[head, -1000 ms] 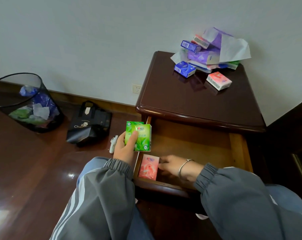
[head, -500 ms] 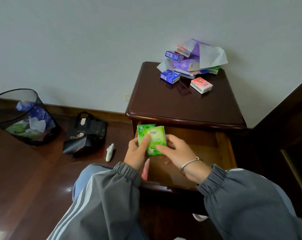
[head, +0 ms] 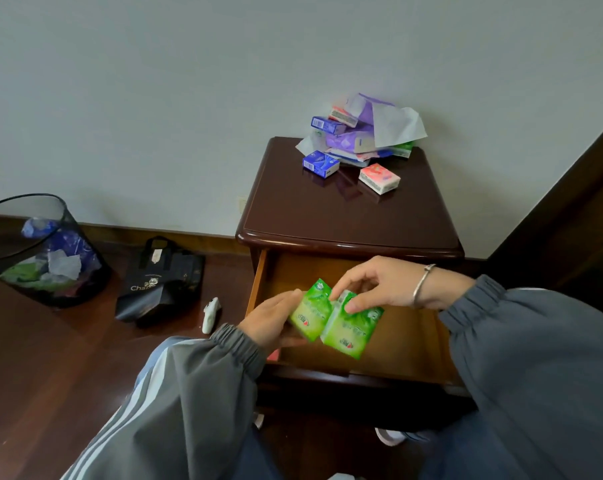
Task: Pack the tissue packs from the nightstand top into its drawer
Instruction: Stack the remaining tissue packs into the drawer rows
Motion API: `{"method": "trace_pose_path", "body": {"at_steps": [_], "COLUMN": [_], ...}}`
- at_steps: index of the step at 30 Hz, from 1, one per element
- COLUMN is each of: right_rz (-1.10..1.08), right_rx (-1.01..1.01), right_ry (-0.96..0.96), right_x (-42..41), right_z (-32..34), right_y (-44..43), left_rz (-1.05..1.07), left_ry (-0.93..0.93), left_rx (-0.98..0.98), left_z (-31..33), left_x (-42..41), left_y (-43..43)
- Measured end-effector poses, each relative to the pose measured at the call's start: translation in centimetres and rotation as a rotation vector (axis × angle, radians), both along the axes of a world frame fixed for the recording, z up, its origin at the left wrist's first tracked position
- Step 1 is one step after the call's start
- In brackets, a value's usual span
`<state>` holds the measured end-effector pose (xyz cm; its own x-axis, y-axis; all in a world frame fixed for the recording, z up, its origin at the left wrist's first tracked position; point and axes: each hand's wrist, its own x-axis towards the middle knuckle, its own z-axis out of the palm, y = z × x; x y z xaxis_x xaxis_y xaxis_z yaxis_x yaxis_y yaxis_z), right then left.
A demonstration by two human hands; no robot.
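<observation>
Dark floorboards are framing the open drawer [head: 410, 341], above which my left hand [head: 268, 322] is clasping one green pack [head: 308, 315] while my right hand [head: 379, 284] is pinching another [head: 350, 329]; lowering both inside looks next, more tissue packs [head: 362, 143] waiting on the nightstand top [head: 345, 216].

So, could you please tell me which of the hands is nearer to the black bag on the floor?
Left. The left hand is at the drawer's left edge, on the side of the black bag; the right hand is further right, over the drawer.
</observation>
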<state>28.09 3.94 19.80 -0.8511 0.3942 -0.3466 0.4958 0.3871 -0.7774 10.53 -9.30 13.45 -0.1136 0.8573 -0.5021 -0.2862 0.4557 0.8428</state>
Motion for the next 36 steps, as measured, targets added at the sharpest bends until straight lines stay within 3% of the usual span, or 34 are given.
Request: {"method": "trace_pose_path", "body": {"at_steps": [5,11,13,16,20,23,27,33,36], "right_rz": [-0.285,-0.449,-0.528,-0.616,-0.697,-0.698,-0.609,-0.471,-0.512], "right_rx": [-0.053,0.081,-0.148,-0.497,-0.602,-0.52,-0.357,0.093,-0.034], "right_ry": [0.15,0.158,0.165,0.238,0.224,0.01,-0.244,-0.337,-0.298], "right_x": [-1.9,-2.7,-2.8,-3.2,-3.3,-3.0,-3.9,-4.9,-5.0], "right_z": [-2.4,-5.1,-6.1,-7.4,-9.1,-10.5,-12.6,-13.3,-12.8], "right_y": [-1.7,-3.1,-3.4,-3.3,-2.3,-2.2,-3.6,-4.9,-5.3], "left_rz": [-0.124,0.145,0.226,0.161,0.085,0.211,0.032,0.084,0.09], "left_ry": [-0.02,0.038,0.145,0.369,0.779,0.928,0.824,0.949,0.977], "left_rx": [0.004,0.054,0.096,0.14,0.071,-0.109,-0.249,-0.244,-0.245], "left_z": [0.0,-1.3,-1.6,-2.0,-2.9,-3.6,-5.1,-5.7,-6.0], "left_x": [2.1,2.5,2.4,1.9,-0.5,-3.4,-4.8,-4.4,-4.3], "left_y": [-0.7,-1.2,-1.0,-0.7,-0.6,-1.2,-1.3,-1.0,-1.1]}}
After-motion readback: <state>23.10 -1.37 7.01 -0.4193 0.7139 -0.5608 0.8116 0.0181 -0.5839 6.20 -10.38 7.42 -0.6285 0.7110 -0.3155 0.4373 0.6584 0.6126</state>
